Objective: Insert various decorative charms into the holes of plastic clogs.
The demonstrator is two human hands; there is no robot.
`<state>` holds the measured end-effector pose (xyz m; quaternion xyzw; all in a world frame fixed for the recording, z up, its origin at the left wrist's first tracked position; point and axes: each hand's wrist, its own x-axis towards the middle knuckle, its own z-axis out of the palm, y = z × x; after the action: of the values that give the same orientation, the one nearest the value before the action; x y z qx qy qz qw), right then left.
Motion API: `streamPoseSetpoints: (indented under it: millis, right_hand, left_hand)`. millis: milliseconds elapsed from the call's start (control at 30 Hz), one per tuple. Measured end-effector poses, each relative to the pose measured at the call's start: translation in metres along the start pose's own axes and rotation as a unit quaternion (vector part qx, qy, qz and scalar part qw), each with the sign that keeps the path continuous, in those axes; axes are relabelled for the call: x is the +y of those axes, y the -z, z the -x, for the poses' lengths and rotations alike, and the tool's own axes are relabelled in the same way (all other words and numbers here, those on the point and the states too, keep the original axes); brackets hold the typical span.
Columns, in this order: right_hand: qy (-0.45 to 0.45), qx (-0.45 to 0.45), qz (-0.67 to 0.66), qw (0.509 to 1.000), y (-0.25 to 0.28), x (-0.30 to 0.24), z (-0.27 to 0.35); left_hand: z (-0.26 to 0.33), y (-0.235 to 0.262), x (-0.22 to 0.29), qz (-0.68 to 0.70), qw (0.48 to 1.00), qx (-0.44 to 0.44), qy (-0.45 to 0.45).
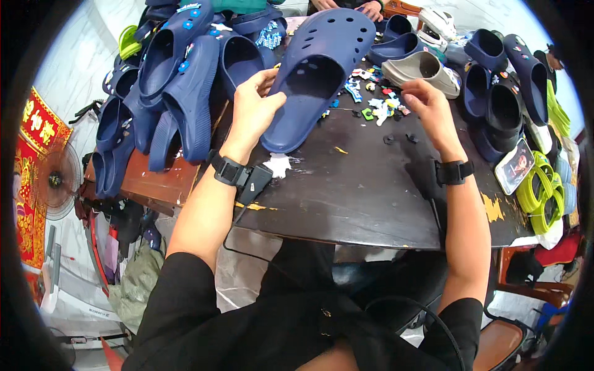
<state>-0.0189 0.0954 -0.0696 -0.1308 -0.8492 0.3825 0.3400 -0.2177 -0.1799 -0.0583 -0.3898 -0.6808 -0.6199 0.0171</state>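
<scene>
A navy blue clog [328, 46] with round holes across its toe is in my left hand [252, 108]. The thumb presses on the clog's side edge and the fingers go behind it; its heel end points toward me, just above the table. My right hand [434, 117] hovers over the table beside a scatter of small colourful shoe charms [383, 110]. Its fingers are loosely bent with the thumb apart, and I see nothing between them. Just beyond that hand lies a grey-beige clog [399, 67]. Two small dark pieces [388, 140] lie nearer to me.
Navy clogs [198, 93] are heaped on the left, some bearing charms. More dark clogs [526, 68] stand at right, near a phone [515, 167] and lime green sandals [537, 191]. Another person's hands [371, 10] show across the dark, chipped table [346, 198]. Cables hang from my wristbands.
</scene>
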Motion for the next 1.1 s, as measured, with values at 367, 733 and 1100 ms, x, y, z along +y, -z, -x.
streamPoseSetpoints:
  millis: [367,733,1100]
  right_hand:
    - [0.158,-0.225,0.271,0.922,-0.003,0.003,0.018]
    - [0.050,-0.147,0.131,0.979,0.003,-0.013,0.004]
    - [0.066,-0.182,0.370,0.909,-0.032,0.000,-0.016]
  left_hand:
    - [0.004,-0.004,0.003,-0.021,0.997,-0.062,-0.032]
    - [-0.004,0.003,-0.008,0.028,0.999,0.030,0.000]
    - [0.006,-0.006,0.005,-0.002,0.997,-0.071,-0.024]
